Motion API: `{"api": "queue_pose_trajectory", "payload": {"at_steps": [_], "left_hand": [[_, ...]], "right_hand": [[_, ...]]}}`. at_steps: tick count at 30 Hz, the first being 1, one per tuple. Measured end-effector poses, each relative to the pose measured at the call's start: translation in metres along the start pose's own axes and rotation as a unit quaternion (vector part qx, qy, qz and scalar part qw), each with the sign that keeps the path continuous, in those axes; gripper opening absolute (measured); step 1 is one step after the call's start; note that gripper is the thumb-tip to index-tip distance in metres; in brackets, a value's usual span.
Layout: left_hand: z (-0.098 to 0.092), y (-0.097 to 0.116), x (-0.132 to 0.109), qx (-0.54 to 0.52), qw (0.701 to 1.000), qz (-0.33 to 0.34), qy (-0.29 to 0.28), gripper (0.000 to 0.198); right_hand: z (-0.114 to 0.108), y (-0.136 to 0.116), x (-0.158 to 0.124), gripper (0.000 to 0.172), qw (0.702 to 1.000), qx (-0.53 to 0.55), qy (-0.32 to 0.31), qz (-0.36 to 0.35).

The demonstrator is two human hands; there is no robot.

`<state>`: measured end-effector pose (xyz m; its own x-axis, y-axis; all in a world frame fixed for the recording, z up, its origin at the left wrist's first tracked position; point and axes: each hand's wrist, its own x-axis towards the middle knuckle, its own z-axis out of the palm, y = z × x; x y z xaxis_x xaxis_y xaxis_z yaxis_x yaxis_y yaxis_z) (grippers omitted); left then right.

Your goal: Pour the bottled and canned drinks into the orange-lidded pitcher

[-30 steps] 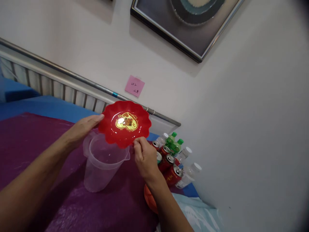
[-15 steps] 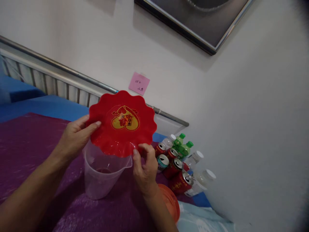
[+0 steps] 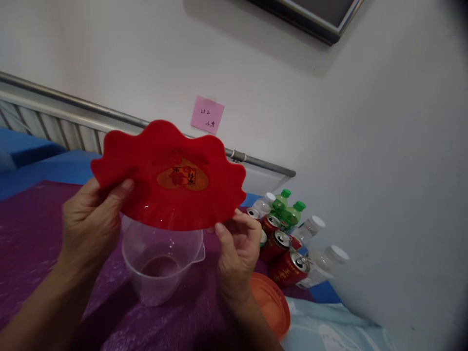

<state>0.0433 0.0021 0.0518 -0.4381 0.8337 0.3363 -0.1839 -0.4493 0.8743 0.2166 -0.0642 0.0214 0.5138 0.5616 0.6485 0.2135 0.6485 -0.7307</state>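
The left grip (image 3: 89, 219) pinches the left edge of a red wavy plate (image 3: 171, 207), and the right grip (image 3: 237, 251) pinches its low right edge. Between them, it looks longest side to side, right end a bit lower, orange picture (image 3: 183, 178) facing the person. A clear jug (image 3: 155, 290) stands under the plate, spout (image 3: 198, 254) toward the right grip. Red cans (image 3: 284, 272) stand right of that grip.
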Motion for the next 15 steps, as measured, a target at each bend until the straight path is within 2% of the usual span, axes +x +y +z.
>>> {"api": "queue_pose_trajectory", "payload": {"at_steps": [3, 5, 8, 11, 15], "left_hand": [[0.002, -0.001, -0.002, -0.020, 1.000, 0.008, -0.006, 0.037], [0.003, -0.002, -0.003, -0.031, 0.999, 0.010, -0.006, 0.037], [0.002, -0.005, -0.005, -0.025, 0.999, 0.026, -0.001, 0.034], [-0.001, -0.008, -0.007, -0.017, 0.999, 0.039, -0.006, 0.028], [-0.004, -0.011, -0.007, -0.017, 0.999, -0.012, -0.030, 0.030]], "right_hand": [[0.003, 0.002, 0.000, 0.025, 0.999, 0.012, 0.024, 0.037], [0.004, 0.003, -0.001, 0.026, 0.997, -0.004, 0.017, 0.072], [0.002, 0.002, -0.003, 0.020, 0.992, -0.031, -0.046, 0.113], [-0.001, 0.001, -0.006, 0.018, 0.987, -0.044, -0.097, 0.122], [-0.003, 0.005, -0.008, 0.023, 0.979, -0.093, -0.120, 0.136]]}}
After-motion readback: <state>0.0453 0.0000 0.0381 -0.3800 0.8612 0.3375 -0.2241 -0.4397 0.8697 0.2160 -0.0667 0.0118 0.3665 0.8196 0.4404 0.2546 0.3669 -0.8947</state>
